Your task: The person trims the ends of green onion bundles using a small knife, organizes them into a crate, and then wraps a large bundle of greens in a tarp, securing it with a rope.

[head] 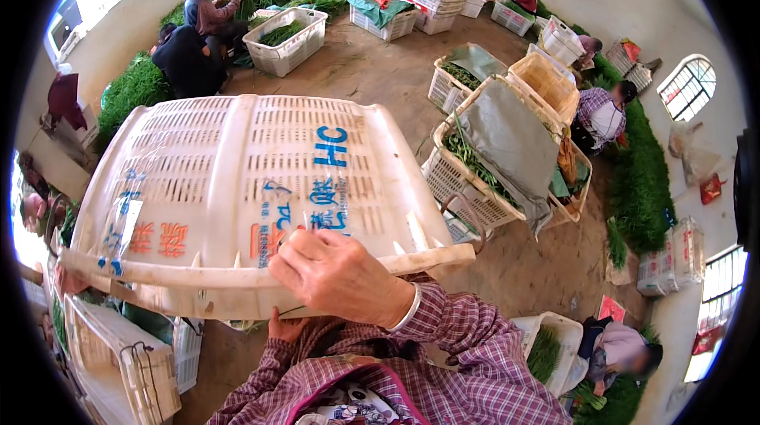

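Note:
A large white plastic crate (237,187) with slotted walls, blue and red lettering and clear tape on its side is right before me, its side facing up. My right hand (329,267) is on the side near the crate's long rim, its fingers curled together; whether they pinch something small is too unclear to tell. Below the rim, my left hand (288,325) touches or supports the crate's underside, partly hidden by it, with a thin green stalk beside it. A rusty metal hook (469,217) sits at the crate's right corner.
Crates of greens under a grey sheet (504,134) stand to the right. Another crate of greens (285,42) is ahead, by two seated people. Stacked crates (133,354) stand at the lower left. Long heaps of greens (641,175) line the wall, with more people seated along them.

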The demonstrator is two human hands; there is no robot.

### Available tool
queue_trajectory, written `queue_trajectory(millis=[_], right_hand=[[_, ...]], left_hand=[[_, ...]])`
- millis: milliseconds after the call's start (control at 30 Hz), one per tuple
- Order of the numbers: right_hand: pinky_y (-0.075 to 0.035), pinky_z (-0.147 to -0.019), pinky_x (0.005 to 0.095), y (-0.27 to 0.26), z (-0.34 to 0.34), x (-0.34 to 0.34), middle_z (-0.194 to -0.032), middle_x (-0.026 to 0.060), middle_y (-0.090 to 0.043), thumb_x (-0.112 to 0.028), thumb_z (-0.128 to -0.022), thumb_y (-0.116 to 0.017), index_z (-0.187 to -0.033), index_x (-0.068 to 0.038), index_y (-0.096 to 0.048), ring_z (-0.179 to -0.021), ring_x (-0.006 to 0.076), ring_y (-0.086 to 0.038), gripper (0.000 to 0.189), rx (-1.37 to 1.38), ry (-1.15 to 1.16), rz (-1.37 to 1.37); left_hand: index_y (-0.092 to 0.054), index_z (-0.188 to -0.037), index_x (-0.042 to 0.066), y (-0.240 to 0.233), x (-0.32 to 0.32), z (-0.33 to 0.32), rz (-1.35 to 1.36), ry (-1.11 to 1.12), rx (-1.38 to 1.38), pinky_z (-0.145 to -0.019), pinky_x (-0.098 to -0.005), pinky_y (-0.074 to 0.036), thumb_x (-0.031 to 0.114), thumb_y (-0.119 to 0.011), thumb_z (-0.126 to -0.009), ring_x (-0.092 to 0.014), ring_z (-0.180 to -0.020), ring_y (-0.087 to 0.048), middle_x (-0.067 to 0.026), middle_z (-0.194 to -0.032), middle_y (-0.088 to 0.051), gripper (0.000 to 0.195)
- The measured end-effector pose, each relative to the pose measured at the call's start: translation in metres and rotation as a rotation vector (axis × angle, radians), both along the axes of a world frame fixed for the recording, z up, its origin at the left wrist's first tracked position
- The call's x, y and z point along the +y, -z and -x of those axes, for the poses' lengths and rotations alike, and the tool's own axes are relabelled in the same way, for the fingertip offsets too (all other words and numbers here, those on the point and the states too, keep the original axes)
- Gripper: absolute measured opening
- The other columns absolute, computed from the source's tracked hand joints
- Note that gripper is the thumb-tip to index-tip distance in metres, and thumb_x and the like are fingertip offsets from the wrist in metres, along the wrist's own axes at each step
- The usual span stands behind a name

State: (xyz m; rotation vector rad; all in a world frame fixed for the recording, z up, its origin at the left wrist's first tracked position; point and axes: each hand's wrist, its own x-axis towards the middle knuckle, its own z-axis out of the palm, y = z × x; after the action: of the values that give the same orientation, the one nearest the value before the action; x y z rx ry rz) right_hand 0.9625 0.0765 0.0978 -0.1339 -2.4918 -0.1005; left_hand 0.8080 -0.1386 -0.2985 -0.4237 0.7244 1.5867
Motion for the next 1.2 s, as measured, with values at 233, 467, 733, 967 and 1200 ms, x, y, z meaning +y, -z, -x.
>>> queue_trajectory(millis=[233,467,733,967,1200], right_hand=[[-0.048,-0.065,0.0266,0.005,0.075,0.143,-0.076,0.0019,-0.051,-0.012,-0.074,-0.058,-0.080,-0.007,-0.054,-0.080,0.0155,-0.054,0.009,-0.011,0.225,0.029],[-0.048,-0.063,0.0299,0.005,0.143,0.264,-0.077,0.0028,-0.053,-0.012,-0.069,-0.066,-0.083,-0.008,-0.054,-0.079,0.0190,-0.054,0.019,-0.096,0.353,0.101],[-0.048,-0.064,0.0404,0.084,0.197,0.485,-0.081,0.0100,-0.059,-0.014,-0.064,-0.071,-0.090,-0.007,-0.059,-0.079,0.0296,-0.059,0.030,-0.183,0.551,0.117],[-0.045,-0.067,0.0486,0.226,0.271,0.675,-0.080,0.0178,-0.058,-0.022,-0.068,-0.066,-0.091,-0.004,-0.058,-0.078,0.0381,-0.057,0.030,-0.400,0.561,0.288],[-0.047,-0.072,0.0492,0.343,0.318,0.789,-0.086,0.0209,-0.063,-0.030,-0.068,-0.065,-0.096,-0.002,-0.059,-0.082,0.0402,-0.060,0.040,-0.607,0.542,0.434]], left_hand=[[-0.039,-0.137,0.011,0.034,0.138,0.085,-0.136,0.082,-0.382,-0.108,-0.0565,-0.024,0.050,-0.037,-0.094,-0.034,-0.131,-0.034,-0.0130,-0.142,-0.039,0.058],[-0.032,-0.142,0.009,0.028,0.271,0.141,0.000,-0.017,-0.254,-0.111,-0.0570,-0.020,0.046,-0.031,-0.098,-0.033,-0.134,-0.032,-0.0121,-0.145,-0.036,0.058],[-0.039,-0.135,0.004,0.063,0.437,0.197,0.189,-0.066,-0.031,-0.106,-0.0523,-0.032,0.038,-0.047,-0.096,-0.030,-0.129,-0.038,-0.0145,-0.142,-0.040,0.053],[-0.047,-0.127,0.004,0.149,0.525,0.259,0.372,-0.254,0.078,-0.100,-0.0489,-0.035,0.036,-0.059,-0.088,-0.028,-0.122,-0.042,-0.0163,-0.134,-0.045,0.052],[-0.056,-0.115,0.002,0.206,0.594,0.300,0.573,-0.426,0.038,-0.090,-0.0434,-0.041,0.036,-0.058,-0.087,-0.026,-0.105,-0.052,-0.0147,-0.118,-0.055,0.044]])
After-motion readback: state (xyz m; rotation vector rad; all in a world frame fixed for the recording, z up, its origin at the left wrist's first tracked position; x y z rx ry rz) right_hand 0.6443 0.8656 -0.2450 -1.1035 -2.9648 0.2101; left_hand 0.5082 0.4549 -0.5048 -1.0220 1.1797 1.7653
